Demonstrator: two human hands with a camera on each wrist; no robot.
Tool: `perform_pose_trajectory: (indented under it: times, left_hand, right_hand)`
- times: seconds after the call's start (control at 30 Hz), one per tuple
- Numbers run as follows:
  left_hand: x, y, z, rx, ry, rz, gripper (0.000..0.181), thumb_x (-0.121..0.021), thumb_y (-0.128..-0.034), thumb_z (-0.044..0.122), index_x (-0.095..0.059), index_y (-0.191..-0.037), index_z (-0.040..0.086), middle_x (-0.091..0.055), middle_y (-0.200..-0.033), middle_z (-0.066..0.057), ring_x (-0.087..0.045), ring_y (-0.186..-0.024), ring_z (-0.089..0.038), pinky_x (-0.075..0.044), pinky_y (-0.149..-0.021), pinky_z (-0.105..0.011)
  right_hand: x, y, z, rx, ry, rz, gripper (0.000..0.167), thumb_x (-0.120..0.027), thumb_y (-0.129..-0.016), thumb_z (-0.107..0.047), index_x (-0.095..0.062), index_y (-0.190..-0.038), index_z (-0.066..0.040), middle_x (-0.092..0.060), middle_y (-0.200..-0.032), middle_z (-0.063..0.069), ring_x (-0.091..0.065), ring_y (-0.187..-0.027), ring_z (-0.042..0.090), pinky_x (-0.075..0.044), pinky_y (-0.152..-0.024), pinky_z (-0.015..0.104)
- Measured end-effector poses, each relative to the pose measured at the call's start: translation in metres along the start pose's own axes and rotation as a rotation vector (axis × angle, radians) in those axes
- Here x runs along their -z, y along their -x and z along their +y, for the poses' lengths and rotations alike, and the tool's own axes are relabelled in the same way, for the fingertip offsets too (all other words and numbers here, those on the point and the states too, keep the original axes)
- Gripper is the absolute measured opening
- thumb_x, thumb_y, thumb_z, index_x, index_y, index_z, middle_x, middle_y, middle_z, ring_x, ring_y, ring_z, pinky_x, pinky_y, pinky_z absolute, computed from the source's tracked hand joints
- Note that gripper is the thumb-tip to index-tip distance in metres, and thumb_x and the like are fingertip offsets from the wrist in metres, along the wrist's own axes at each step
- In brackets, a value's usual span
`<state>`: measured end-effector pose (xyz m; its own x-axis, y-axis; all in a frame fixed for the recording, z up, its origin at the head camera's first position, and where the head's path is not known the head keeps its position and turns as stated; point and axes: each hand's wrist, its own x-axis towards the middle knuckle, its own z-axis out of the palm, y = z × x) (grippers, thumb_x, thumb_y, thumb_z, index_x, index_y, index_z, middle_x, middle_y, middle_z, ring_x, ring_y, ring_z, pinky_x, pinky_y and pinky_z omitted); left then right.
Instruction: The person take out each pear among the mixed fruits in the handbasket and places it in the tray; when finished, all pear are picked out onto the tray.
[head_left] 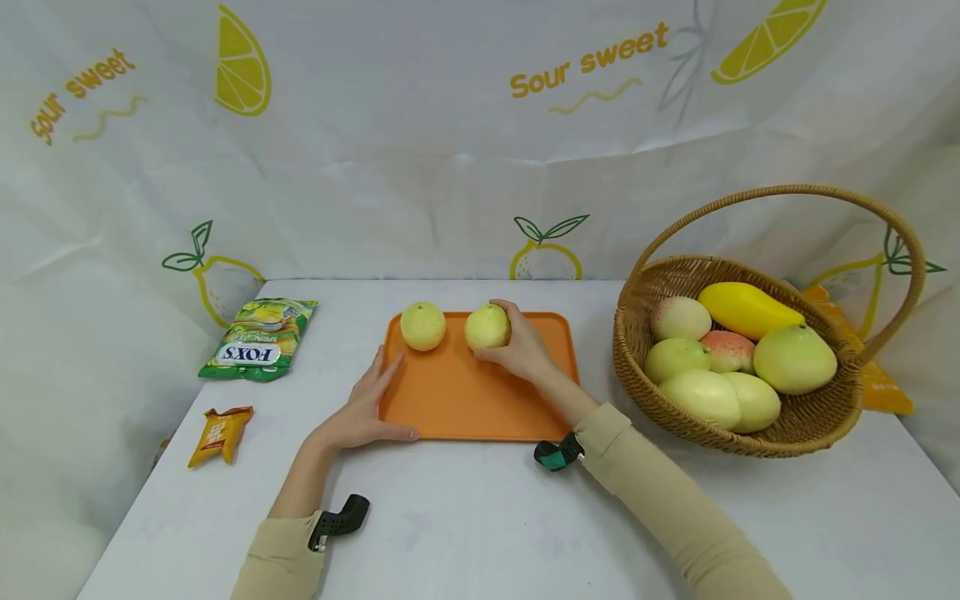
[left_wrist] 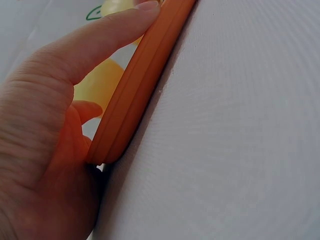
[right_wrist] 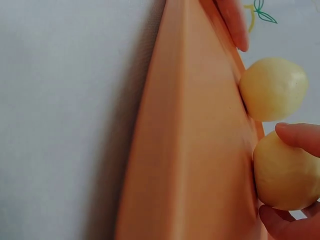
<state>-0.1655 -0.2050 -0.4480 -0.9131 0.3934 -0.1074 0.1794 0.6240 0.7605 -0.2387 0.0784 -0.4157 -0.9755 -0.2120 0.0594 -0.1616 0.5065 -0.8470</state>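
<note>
An orange tray lies on the white table with two round pale-yellow fruits near its back edge. My right hand grips the right fruit, thumb in front and fingers over its far side. In the right wrist view this fruit sits low on the tray between thumb and fingers. The left fruit stands free beside it. At the tray's front left corner rests my left hand, fingers spread along the left rim. Its thumb lies straight along the front wall in the left wrist view.
A wicker basket with a tall handle stands on the right, holding several fruits, a yellow mango among them. An orange packet lies behind it. To the left are a green candy bag and a small orange snack packet.
</note>
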Motion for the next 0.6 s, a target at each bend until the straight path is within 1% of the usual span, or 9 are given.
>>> perform_pose_trajectory:
  times: [0.17,0.37,0.6]
  left_hand:
    - [0.0001,0.0007,0.0016,0.011,0.000,-0.001,0.121,-0.086,-0.0692,0.046,-0.009,-0.159,0.021,0.019,-0.161,-0.003,0.010,-0.146,-0.037,-0.005,-0.109,-0.068]
    - [0.0001,0.0002,0.0016,-0.001,-0.006,-0.001,0.121,-0.086,-0.0693,0.047,-0.009,-0.159,0.019,0.019,-0.161,-0.005,0.009,-0.146,-0.039,-0.006,-0.109,-0.069]
    - [0.0006,-0.0001,0.0001,-0.006,-0.013,0.000,0.119,-0.085,-0.0711,0.045,-0.009,-0.159,0.019,0.019,-0.161,-0.007,0.009,-0.146,-0.041,-0.006,-0.108,-0.069]
  right_hand:
    - [-0.0032,-0.0032,0.0011,-0.004,-0.001,-0.005,0.087,-0.084,-0.077,-0.010,-0.033,-0.148,-0.011,-0.044,-0.144,0.015,-0.047,-0.124,0.034,-0.037,-0.104,0.050]
    - [-0.0050,-0.0068,0.0025,-0.008,0.008,-0.007,0.088,-0.084,-0.077,-0.011,-0.032,-0.149,-0.011,-0.044,-0.145,0.014,-0.047,-0.125,0.032,-0.037,-0.105,0.049]
    - [-0.0068,-0.0088,0.0031,-0.014,0.013,-0.007,0.090,-0.084,-0.077,-0.014,-0.030,-0.149,-0.008,-0.043,-0.145,0.016,-0.047,-0.125,0.033,-0.038,-0.104,0.049]
